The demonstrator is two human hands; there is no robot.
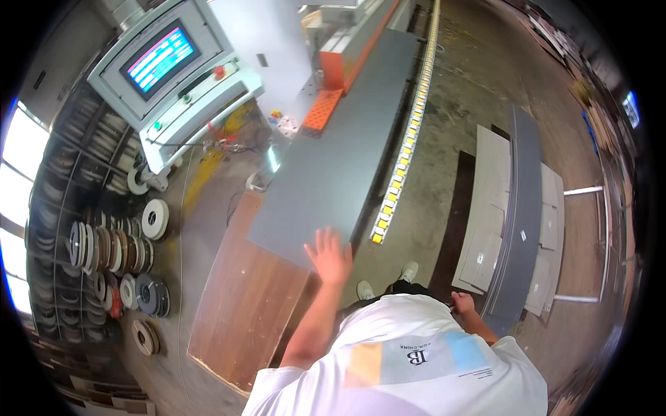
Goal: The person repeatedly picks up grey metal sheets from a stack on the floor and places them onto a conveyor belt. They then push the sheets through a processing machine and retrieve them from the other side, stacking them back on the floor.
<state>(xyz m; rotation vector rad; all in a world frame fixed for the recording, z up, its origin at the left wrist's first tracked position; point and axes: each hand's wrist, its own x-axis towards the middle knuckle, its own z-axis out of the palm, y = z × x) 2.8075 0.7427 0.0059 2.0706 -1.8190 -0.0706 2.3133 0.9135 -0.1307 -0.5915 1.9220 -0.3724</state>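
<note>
A long grey panel lies along the machine's feed, its near end resting over a brown wood-grain block. My left hand is at the panel's near right corner, fingers spread, slightly blurred; whether it presses on the surface I cannot tell. My right hand hangs low at my right side with its fingers curled in, beside the stacked boards. What it may hold is hidden.
To the left stands a control console with a lit screen. Rolls of edge banding fill a rack and the floor. A roller track with yellow rollers runs beside the panel. Grey and pale boards lie stacked at right.
</note>
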